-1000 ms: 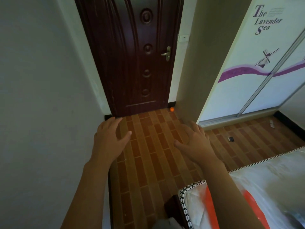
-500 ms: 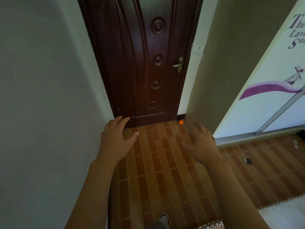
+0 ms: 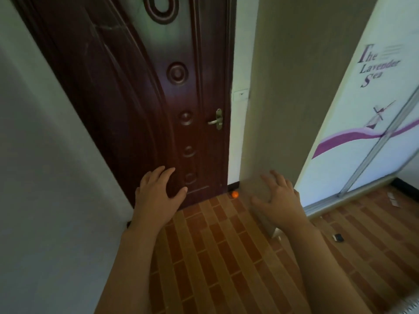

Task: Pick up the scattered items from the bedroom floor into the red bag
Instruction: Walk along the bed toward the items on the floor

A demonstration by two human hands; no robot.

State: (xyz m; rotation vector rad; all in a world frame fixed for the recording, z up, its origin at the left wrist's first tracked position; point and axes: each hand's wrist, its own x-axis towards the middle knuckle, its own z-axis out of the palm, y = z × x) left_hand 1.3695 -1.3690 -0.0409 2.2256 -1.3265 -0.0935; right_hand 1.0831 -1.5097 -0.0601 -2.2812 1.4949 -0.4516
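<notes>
Nearest me, at the bottom of the frame, both forearms run up toward mid-frame. My left hand (image 3: 158,196) sits left of centre and my right hand (image 3: 277,197) right of centre, both palm-down with the fingers spread apart and relaxed, holding nothing.

Since a second ago the view has swung up and forward: the bed corner with its red-striped cover that filled the lower right has dropped out, leaving only a pale sliver at the bottom right edge. The dark door (image 3: 158,98) now fills the upper centre and looms larger. I read that as walking toward the door end of the room, so the next pickup is likely the item lying there. The red bag is not in view, so I cannot say where it is.

Counting across the brick-pattern floor (image 3: 215,257), near to far:
- one small black item (image 3: 338,237) at the right, lower middle;
- one orange ball (image 3: 235,194), centre frame, at the foot of the door, beside the wall corner;
- one pale, card-like scrap (image 3: 393,198) at the far right by the wardrobe rail, too blurred to identify.

That makes three loose things in sight and two empty hands. Behind them, the wardrobe door (image 3: 367,109) with lavender lettering fills the upper right.
</notes>
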